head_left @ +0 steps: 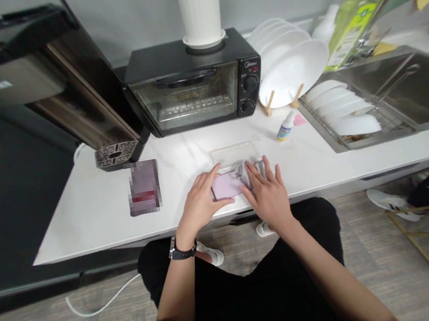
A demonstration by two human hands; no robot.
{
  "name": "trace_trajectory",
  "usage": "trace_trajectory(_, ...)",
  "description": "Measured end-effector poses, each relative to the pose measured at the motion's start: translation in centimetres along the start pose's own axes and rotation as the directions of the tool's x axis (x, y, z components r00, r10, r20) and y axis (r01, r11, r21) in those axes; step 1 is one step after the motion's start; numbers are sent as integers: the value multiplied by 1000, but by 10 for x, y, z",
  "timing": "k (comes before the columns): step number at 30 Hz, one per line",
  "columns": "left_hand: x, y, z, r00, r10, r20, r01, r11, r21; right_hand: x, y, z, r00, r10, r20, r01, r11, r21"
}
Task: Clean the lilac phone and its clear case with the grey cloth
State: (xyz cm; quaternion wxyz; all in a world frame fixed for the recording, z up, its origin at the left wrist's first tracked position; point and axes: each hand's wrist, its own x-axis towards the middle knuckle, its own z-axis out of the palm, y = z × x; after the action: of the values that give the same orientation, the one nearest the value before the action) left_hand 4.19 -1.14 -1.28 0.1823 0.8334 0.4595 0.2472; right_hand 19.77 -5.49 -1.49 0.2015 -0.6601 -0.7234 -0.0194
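My left hand (200, 200) steadies a flat lilac slab, which looks like a phone (225, 186), at the counter's front edge. Its thumb lies along the near side and its index finger at the far side. Over the slab's right part, my right hand (267, 193) presses a crumpled grey cloth (243, 174) with its fingers. Part of the slab is hidden by the cloth and fingers. Just behind lies a clear, shallow rectangular case (233, 153). A small white spray bottle (285, 128) with a blue and yellow label stands to the right, beside a pink piece (299, 120).
A pixelated dark pouch-like item (144, 187) lies left on the white counter (95, 213). Behind are a drink dispenser (85, 105), a toaster oven (193, 84) bearing white cups (200, 4), and racked plates (293, 68). The sink (424, 87) with bowls is at right.
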Motion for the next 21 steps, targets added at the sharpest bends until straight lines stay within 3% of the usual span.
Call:
trace_trajectory(4, 0, -2, 0, 999, 14, 31, -14, 1000, 2, 0, -36, 3, 989, -135, 61, 129, 987, 93)
trace_trajectory(7, 1, -2, 0, 999, 20, 46, -21, 1000, 6, -6, -46, 0, 979, -181, 90, 168, 977, 135)
trace_trajectory(12, 1, 0, -1, 1000, -4, 29, 5, 1000, -2, -17, -12, -9, 992, -78, 101, 72, 995, 66)
trace_trajectory(16, 2, 2, 0, 999, -29, 31, 30, 999, -21, -14, 18, -10, 997, 72, 21, -71, 997, -19)
trace_trajectory(18, 3, 2, 0, 999, -32, 36, 33, 999, -25, -9, 20, -7, 995, 95, -16, -96, 995, -26)
trace_trajectory(21, 3, 3, 0, 999, -28, 40, 29, 999, -26, -1, 2, -1, 999, 47, -27, -47, 999, 7)
